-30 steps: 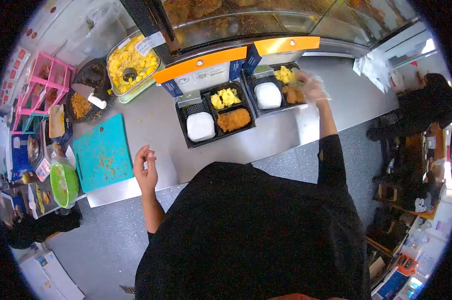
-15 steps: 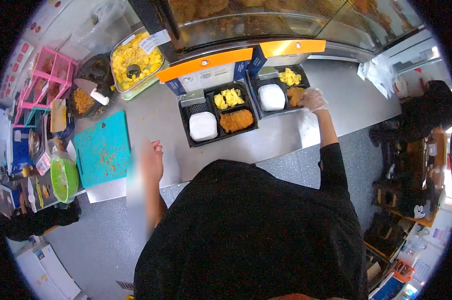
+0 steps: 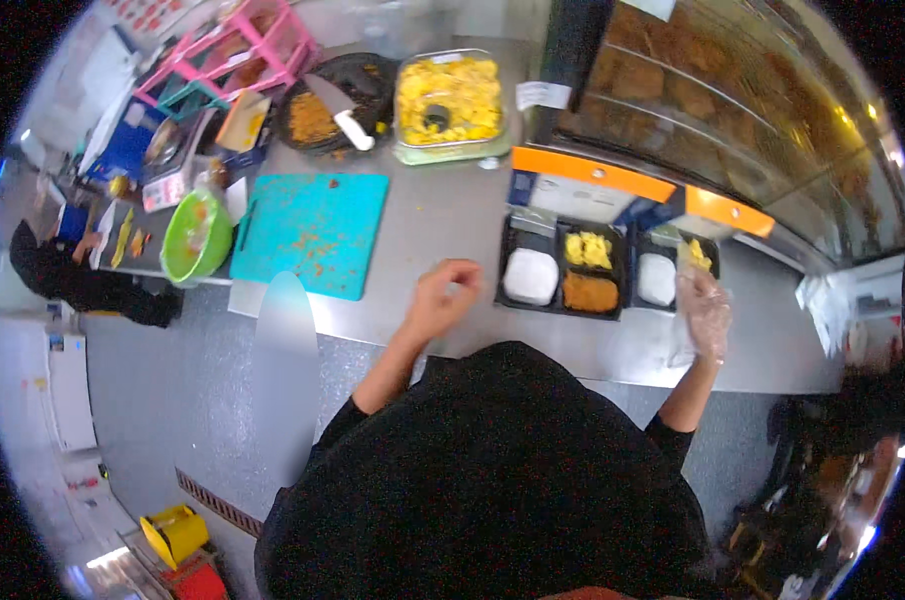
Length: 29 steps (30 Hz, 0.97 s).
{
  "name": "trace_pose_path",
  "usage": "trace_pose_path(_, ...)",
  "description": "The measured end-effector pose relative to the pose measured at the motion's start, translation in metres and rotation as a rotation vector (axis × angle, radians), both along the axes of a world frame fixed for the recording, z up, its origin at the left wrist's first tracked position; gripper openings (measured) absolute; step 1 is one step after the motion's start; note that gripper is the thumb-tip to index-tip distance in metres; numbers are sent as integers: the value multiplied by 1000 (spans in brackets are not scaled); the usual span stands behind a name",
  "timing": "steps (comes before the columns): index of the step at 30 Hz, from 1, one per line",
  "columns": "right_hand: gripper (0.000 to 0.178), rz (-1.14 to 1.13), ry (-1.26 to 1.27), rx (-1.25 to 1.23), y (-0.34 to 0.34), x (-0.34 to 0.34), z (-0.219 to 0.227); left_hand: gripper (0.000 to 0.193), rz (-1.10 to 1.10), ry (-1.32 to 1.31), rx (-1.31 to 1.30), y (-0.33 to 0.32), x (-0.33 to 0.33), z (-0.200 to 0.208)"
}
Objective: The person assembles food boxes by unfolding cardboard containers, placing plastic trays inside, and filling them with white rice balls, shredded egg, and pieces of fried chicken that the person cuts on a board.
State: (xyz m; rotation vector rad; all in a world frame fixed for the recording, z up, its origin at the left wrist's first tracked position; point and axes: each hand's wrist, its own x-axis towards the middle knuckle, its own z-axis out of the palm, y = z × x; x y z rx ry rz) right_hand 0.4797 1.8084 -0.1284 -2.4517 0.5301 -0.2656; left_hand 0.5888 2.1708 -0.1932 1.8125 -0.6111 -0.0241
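Note:
My bare left hand (image 3: 443,300) hovers above the steel counter, between the cutting board and the nearer meal box, its fingers loosely curled with a gap to the thumb and nothing in them. My right hand (image 3: 707,308) wears a clear plastic glove and is over the front right part of the farther black meal box (image 3: 663,240). It covers that compartment, and its fingertips are unclear. White rice (image 3: 657,279) and yellow scrambled egg (image 3: 700,256) show there. The other black meal box (image 3: 545,308) holds a rice mound (image 3: 531,277), egg (image 3: 589,250) and a breaded cutlet (image 3: 590,292).
Orange-edged lids (image 3: 593,172) stand raised behind the boxes, before a glass display case (image 3: 713,110). Leftward lie a teal cutting board (image 3: 318,230) with crumbs, a glass dish of egg (image 3: 448,98), a knife (image 3: 338,108) on a dark pan, and a green basket (image 3: 198,232). Another person (image 3: 78,270) stands far left.
The view has swung left, so the boxes appear farther right. My left hand has come out over the counter closer to the boxes. My right hand remains at the farther box, now hiding its cutlet compartment.

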Motion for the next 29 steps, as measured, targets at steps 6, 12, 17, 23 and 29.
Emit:
trace_pose_path(6, 74, -58, -635, 1167, 177, 113, -22, 82, -406, 159, -68, -43, -12, 42)
trace_pose_path(12, 80, -184, -700, 661, 243, 179, -23, 47, 41, 59, -12, -4, 32, 52)
trace_pose_path(17, 77, -116, -387, 771, 306, 197, 4, 41, 253, -48, -249, 16, 79, 26)
trace_pose_path(23, 56, 230, -574, 588, 319, 235, -49, 15, 298, 89, -196, 28, 164, -12)
trace_pose_path(29, 63, 648, -206, -148, 303, 225, -73, 37, 205, 226, -492, 60, 291, -56)
